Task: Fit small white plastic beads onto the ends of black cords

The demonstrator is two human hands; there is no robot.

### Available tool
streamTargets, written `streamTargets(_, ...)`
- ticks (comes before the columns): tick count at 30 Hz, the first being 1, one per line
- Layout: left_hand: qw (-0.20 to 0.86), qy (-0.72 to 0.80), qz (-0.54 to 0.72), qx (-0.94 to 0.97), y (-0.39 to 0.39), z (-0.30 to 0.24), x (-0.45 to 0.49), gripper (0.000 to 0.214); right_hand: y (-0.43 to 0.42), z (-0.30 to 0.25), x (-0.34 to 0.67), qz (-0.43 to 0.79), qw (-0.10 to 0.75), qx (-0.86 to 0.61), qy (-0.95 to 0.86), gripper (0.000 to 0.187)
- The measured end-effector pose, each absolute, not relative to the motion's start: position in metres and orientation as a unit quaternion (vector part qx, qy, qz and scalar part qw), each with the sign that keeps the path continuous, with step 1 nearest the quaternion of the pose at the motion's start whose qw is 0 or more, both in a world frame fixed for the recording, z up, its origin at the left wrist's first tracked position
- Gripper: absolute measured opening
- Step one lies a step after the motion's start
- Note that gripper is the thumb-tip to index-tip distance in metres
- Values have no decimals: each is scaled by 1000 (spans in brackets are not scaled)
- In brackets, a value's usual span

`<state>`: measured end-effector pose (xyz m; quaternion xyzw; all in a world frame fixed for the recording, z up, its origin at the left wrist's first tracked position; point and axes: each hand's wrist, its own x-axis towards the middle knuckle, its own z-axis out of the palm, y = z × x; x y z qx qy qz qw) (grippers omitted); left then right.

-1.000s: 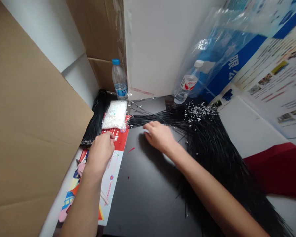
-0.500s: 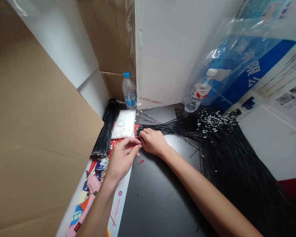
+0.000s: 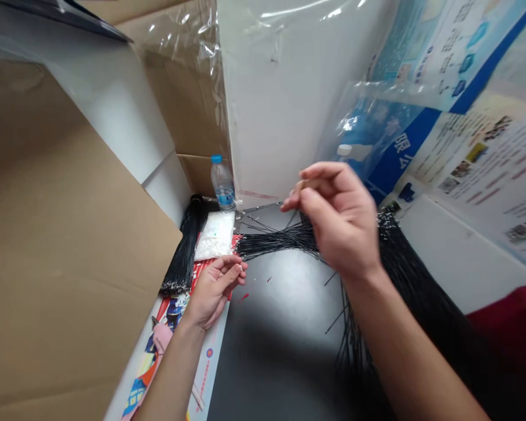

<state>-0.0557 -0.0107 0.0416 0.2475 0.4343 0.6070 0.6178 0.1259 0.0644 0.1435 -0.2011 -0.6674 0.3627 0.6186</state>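
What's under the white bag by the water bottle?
A red printed sheet shows at the edge of the white bag, so the bag seems to lie partly on it. The part right under the bag is covered, so I can't see it.

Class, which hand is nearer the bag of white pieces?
The left hand is nearer, just below the bag; the right hand is raised well off to its right.

I'm getting a bright feed, lit from above, with a pale glare patch on the black counter (image 3: 284, 292) and sharp glints on the plastic sheeting (image 3: 193, 35). The view bows toward the edges, and the raised right hand (image 3: 337, 219) looks slightly soft, with a dim shadow beneath it.
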Motion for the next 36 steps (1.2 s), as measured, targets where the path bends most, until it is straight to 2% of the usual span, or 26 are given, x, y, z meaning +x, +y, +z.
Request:
streamTargets(3,638,419,600,241,-14,45,-50,40,40,182,150,362,657,-174,-638,9)
streamTargets(7,638,420,589,264,-16,45,-45,40,2,217,173,269,689,-229,-633,25)
streamTargets(9,627,419,588,291,-17,45,-43,38,-12,222,178,257,628,-261,-687,22)
streamTargets(14,636,399,561,349,-21,43,-38,35,-19,172,170,307,347,-349,-815,14)
streamTargets(17,653,393,544,349,-22,41,-34,36,-14,119,160,285,285,-422,-812,11)
streamTargets(22,670,390,533,338,-21,31,-29,36,-13,72,152,348,323,-464,-748,13)
streamTargets(32,663,410,505,370,-18,18,-27,36,-15,45,145,481,368,-433,-668,21)
streamTargets(36,672,412,500,359,-18,20,-24,37,-18,39,142,480,392,-443,-648,20)
